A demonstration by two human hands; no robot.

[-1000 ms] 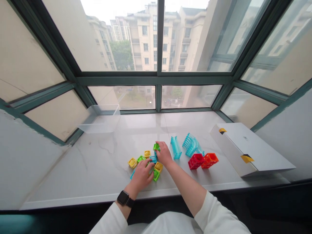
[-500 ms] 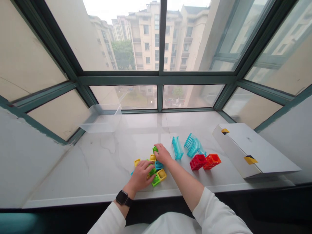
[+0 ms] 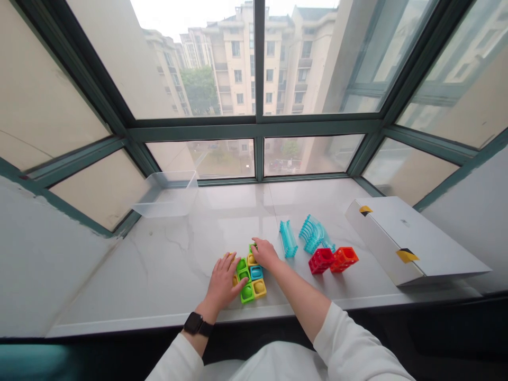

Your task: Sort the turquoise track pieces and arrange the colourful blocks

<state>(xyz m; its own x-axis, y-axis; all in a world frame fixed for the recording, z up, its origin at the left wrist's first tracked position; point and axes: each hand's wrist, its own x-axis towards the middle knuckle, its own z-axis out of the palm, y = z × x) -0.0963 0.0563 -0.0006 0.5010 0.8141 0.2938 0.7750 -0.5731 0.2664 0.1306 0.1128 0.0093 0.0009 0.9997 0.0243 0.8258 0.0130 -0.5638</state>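
Note:
A cluster of green, yellow and blue hollow cube-shaped toy blocks (image 3: 247, 277) lies flat on the white marbled sill, near its front edge. My left hand (image 3: 224, 280) bends around the cluster's left side, thumb at the green blocks and fingers over a yellow block (image 3: 235, 280) that it partly covers. At the far right corner, the fingers of my right hand (image 3: 265, 253) close on a green block (image 3: 251, 247), most of which they hide. Beside that hand sit a yellow block (image 3: 252, 260) and a blue block (image 3: 256, 272).
Clear turquoise track pieces, one straight (image 3: 288, 239) and one curved (image 3: 313, 234), lie right of my hands. Red (image 3: 321, 261) and orange (image 3: 344, 259) block stacks stand near them. A white box (image 3: 416, 238) is far right, a transparent bin (image 3: 166, 196) back left. Windows (image 3: 257, 129) enclose the sill.
The block cluster has turned and shifted slightly left, its rows now straighter. My left hand has moved left off the middle blocks to the cluster's side. My right hand stays at the far corner.

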